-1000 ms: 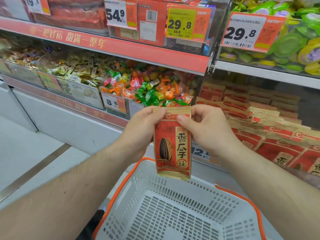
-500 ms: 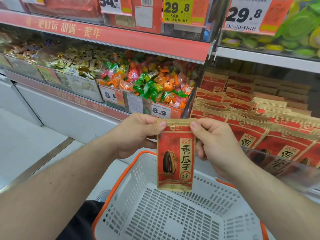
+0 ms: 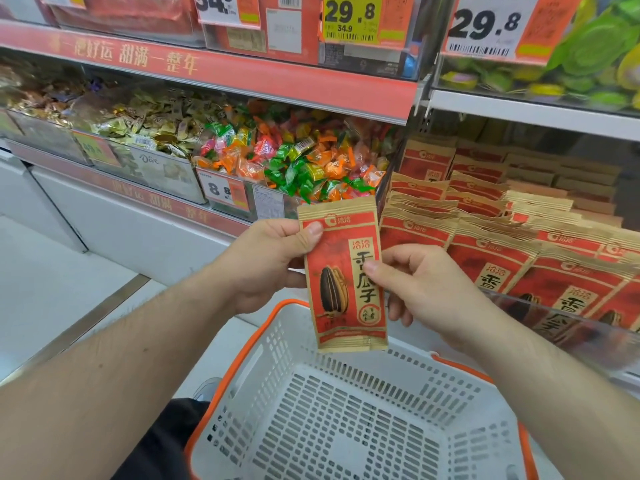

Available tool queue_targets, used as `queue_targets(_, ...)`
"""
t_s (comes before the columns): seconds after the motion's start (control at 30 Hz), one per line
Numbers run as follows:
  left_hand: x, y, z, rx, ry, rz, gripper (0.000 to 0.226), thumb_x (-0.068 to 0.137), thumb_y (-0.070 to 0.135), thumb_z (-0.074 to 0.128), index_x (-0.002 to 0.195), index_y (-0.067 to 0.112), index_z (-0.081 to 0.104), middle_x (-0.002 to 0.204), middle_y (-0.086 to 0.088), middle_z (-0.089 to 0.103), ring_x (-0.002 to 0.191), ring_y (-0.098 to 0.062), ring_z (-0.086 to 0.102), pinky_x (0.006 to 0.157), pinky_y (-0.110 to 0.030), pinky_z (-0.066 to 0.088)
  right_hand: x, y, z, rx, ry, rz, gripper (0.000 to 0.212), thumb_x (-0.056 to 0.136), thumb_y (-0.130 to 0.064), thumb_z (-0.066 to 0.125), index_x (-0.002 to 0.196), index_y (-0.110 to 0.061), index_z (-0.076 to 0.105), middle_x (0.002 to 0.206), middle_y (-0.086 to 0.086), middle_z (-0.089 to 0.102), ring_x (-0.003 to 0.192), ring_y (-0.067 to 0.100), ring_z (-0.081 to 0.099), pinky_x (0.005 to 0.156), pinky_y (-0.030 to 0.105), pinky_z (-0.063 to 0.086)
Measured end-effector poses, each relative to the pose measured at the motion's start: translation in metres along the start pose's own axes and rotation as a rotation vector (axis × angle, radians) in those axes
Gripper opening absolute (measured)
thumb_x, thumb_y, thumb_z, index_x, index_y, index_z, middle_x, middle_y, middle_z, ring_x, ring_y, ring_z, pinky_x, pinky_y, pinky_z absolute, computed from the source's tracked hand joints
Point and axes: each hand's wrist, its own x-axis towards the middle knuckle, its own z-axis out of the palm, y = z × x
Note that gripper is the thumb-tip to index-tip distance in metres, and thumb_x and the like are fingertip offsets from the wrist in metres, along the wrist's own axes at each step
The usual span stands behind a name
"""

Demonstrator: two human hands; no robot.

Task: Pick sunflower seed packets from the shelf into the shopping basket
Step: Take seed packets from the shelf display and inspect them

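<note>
Pinching one seed packet [image 3: 344, 277], left hand [image 3: 268, 263] and right hand [image 3: 426, 289] hover above one basket [image 3: 360, 427].

This was a shop, a supermarket snack aisle: price tags [image 3: 349, 17] hung on the red shelf edge [image 3: 242, 76], bins of wrapped sweets [image 3: 294, 161] sat below it, rows of identical sunflower seed packets [image 3: 485, 244] lay beside them, and a white shopping basket [image 3: 363, 427] stood below.
</note>
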Motion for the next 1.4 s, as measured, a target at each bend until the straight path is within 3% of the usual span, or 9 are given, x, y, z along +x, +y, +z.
queue_targets(0.13,-0.001,-0.001,-0.002,-0.010,-0.024,-0.011,0.040,0.081,0.037,0.056,0.103,0.006,0.068,0.091,-0.010,0.074,0.080,-0.019,0.070,0.067,-0.034,0.061,0.001,0.003,0.001,-0.076,0.037,-0.005,0.026,0.095,-0.028,0.062,0.079,-0.010,0.069,0.049,-0.001,0.060,0.047,0.013,0.056,0.048,0.028,0.046)
queue_targets(0.37,-0.005,-0.006,0.000,0.066,-0.130,-0.020,0.043,0.080,0.035,0.058,0.116,0.011,0.064,0.101,-0.009,0.075,0.088,-0.025,0.072,0.067,-0.037,0.061,0.004,-0.003,0.001,0.156,0.079,0.002,0.021,0.096,-0.025,0.061,0.085,-0.010,0.070,0.063,0.015,0.065,0.050,0.017,0.055,0.047,0.028,0.047)
queue_targets(0.5,-0.003,-0.003,-0.002,0.003,-0.123,-0.016,0.038,0.083,0.035,0.055,0.110,0.012,0.065,0.100,-0.011,0.075,0.086,-0.025,0.073,0.065,-0.037,0.061,0.000,0.000,-0.005,0.110,-0.052,0.047,0.006,0.090,-0.019,0.068,0.087,-0.016,0.073,0.075,0.002,0.072,0.062,0.010,0.059,0.056,0.022,0.047)
queue_targets(0.63,-0.003,-0.005,-0.004,-0.024,-0.173,-0.043,0.038,0.090,0.038,0.061,0.118,0.012,0.064,0.109,-0.014,0.074,0.093,-0.028,0.072,0.067,-0.041,0.062,-0.004,0.003,-0.006,0.217,-0.162,0.098,0.010,0.090,-0.008,0.065,0.095,-0.007,0.072,0.083,0.011,0.076,0.068,0.016,0.068,0.057,0.024,0.052)
queue_targets(0.8,-0.002,-0.009,-0.012,-0.090,-0.353,-0.069,0.085,0.059,0.038,0.093,0.130,0.006,0.057,0.115,-0.016,0.070,0.094,-0.029,0.072,0.066,-0.037,0.061,-0.007,0.001,-0.006,0.375,-0.201,0.166,0.034,0.074,-0.022,0.067,0.098,0.002,0.070,0.086,0.020,0.073,0.065,0.020,0.068,0.052,0.023,0.055)
queue_targets(1.1,-0.003,-0.009,-0.016,-0.079,-0.357,-0.083,0.081,0.061,0.033,0.093,0.129,0.006,0.059,0.118,-0.018,0.068,0.096,-0.029,0.071,0.067,-0.037,0.062,-0.008,0.002,-0.002,0.423,-0.198,0.206,0.031,0.074,-0.018,0.068,0.098,0.001,0.069,0.082,0.019,0.073,0.062,0.019,0.068,0.050,0.022,0.056)
queue_targets(1.23,-0.006,-0.005,-0.005,0.060,-0.140,-0.066,0.051,0.079,0.017,0.078,0.126,0.009,0.059,0.116,-0.010,0.072,0.102,-0.026,0.070,0.078,-0.044,0.062,-0.009,0.005,0.009,0.170,-0.012,0.102,0.008,0.085,-0.010,0.073,0.091,-0.015,0.073,0.071,0.007,0.073,0.058,0.017,0.066,0.055,0.032,0.059)
queue_targets(1.33,-0.008,-0.004,0.011,0.120,0.027,-0.060,0.049,0.072,0.031,0.081,0.116,0.019,0.063,0.110,-0.003,0.073,0.104,-0.021,0.069,0.092,-0.054,0.055,-0.011,0.012,0.025,-0.317,0.199,-0.068,0.008,0.079,-0.024,0.080,0.085,-0.023,0.075,0.067,0.003,0.069,0.058,0.017,0.062,0.062,0.036,0.055)
queue_targets(1.4,-0.009,-0.004,0.019,0.078,0.084,-0.040,0.042,0.070,0.035,0.077,0.106,0.019,0.061,0.091,0.003,0.075,0.090,-0.020,0.071,0.092,-0.056,0.054,-0.012,0.010,0.034,-0.402,0.206,-0.147,0.012,0.077,-0.029,0.080,0.085,-0.022,0.074,0.065,-0.002,0.067,0.059,0.013,0.060,0.061,0.035,0.051)
